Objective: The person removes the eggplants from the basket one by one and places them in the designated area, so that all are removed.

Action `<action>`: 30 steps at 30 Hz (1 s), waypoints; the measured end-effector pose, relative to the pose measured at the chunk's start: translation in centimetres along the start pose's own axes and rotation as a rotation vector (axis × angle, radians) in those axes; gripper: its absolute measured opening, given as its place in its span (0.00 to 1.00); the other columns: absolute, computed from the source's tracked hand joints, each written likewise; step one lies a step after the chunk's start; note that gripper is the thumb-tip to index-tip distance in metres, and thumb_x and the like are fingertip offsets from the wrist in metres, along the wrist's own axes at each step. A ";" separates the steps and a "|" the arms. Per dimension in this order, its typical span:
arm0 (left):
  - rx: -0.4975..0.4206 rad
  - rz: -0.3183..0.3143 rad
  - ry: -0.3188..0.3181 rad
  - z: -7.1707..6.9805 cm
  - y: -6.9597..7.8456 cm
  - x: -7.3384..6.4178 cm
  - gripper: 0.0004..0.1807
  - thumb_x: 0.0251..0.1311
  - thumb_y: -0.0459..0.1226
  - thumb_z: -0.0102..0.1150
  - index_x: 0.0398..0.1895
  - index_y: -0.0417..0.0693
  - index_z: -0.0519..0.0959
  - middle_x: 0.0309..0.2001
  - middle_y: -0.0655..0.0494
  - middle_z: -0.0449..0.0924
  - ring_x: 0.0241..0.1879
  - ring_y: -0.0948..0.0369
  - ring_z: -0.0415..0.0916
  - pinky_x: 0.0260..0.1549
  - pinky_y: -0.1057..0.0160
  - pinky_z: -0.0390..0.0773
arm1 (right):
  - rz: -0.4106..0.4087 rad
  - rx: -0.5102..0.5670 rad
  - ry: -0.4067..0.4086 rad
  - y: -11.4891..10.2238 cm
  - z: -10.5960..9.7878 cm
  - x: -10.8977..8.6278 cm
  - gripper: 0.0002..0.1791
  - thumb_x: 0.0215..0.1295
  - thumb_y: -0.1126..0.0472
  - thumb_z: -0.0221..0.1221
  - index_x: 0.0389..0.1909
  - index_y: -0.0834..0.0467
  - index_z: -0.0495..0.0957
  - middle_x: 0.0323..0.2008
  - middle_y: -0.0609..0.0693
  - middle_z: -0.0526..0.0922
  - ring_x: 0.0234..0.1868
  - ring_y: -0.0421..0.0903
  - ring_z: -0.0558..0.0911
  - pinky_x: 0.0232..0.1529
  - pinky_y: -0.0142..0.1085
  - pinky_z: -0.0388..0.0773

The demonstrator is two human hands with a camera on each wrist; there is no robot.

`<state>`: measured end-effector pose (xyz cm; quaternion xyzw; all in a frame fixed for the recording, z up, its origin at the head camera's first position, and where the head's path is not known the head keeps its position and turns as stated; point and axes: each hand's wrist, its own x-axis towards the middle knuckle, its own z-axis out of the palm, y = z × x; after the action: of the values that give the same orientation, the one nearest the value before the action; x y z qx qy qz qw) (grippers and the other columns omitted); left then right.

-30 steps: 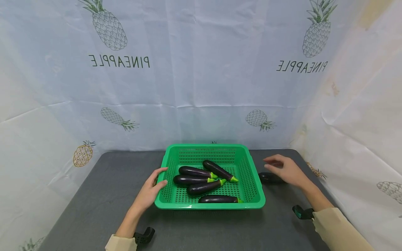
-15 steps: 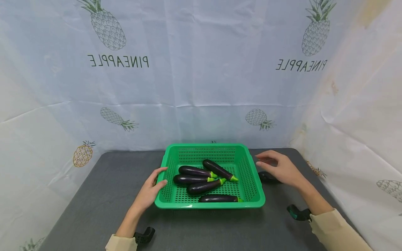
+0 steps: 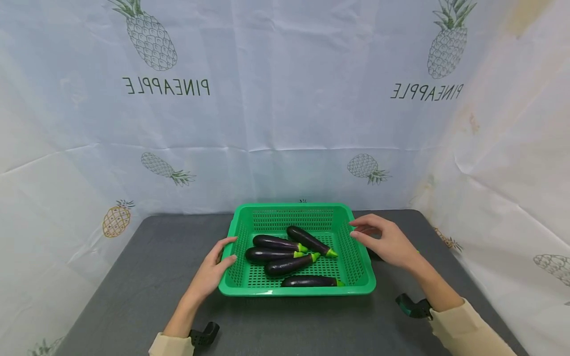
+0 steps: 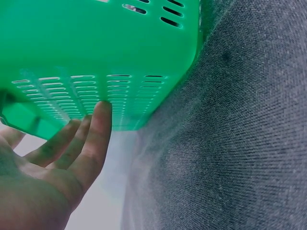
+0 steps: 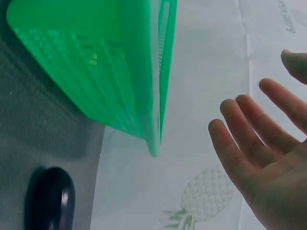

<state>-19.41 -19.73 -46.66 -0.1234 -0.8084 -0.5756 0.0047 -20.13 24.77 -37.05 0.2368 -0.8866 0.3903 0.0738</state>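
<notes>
Several dark purple eggplants (image 3: 288, 266) with green stems lie in a green plastic basket (image 3: 303, 291) on the table. My left hand (image 3: 208, 274) rests at the basket's left side; in the left wrist view its fingers (image 4: 96, 139) are nearly straight and touch the slotted outer wall below the rim. My right hand (image 3: 389, 242) hovers by the basket's right rim, holding nothing, its fingers spread and relaxed in the right wrist view. Beneath it, on the table right of the basket, lies another eggplant (image 5: 52, 201), mostly hidden by the hand in the head view.
The dark grey table (image 3: 156, 267) extends around the basket. White cloth (image 3: 276, 99) printed with pineapples hangs behind it and along both sides. A black wrist device (image 3: 414, 306) sits on each forearm, below the beige sleeves.
My right hand has moved left from above the loose eggplant to the basket's right rim. The left hand, the basket and the eggplants have stayed in place.
</notes>
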 end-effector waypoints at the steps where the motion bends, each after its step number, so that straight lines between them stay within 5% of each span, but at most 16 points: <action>1: 0.000 0.001 -0.001 0.0 0.0 0.0 0.27 0.78 0.39 0.51 0.76 0.53 0.63 0.79 0.41 0.52 0.78 0.41 0.45 0.67 0.33 0.58 | -0.007 0.008 -0.001 -0.1 0.2 0.0 0.15 0.74 0.58 0.61 0.58 0.55 0.81 0.54 0.55 0.81 0.50 0.45 0.82 0.50 0.39 0.80; 13: -0.002 0.002 -0.005 0.0 0.0 0.1 0.27 0.78 0.39 0.51 0.76 0.52 0.62 0.79 0.42 0.51 0.79 0.42 0.44 0.68 0.33 0.57 | 0.003 0.079 -0.073 -1.0 2.7 0.0 0.16 0.74 0.54 0.61 0.59 0.51 0.80 0.54 0.44 0.81 0.51 0.44 0.81 0.54 0.43 0.79; 30: 0.006 -0.001 0.001 0.1 0.1 0.0 0.26 0.78 0.39 0.51 0.76 0.52 0.63 0.79 0.42 0.51 0.79 0.41 0.43 0.68 0.32 0.55 | 0.050 0.159 -0.258 -2.2 6.2 0.9 0.19 0.73 0.47 0.61 0.60 0.50 0.80 0.54 0.44 0.81 0.51 0.44 0.81 0.55 0.45 0.78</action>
<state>-19.33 -19.62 -46.56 -0.1225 -0.8102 -0.5731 0.0052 -19.56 18.69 -39.56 0.2681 -0.8605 0.4275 -0.0694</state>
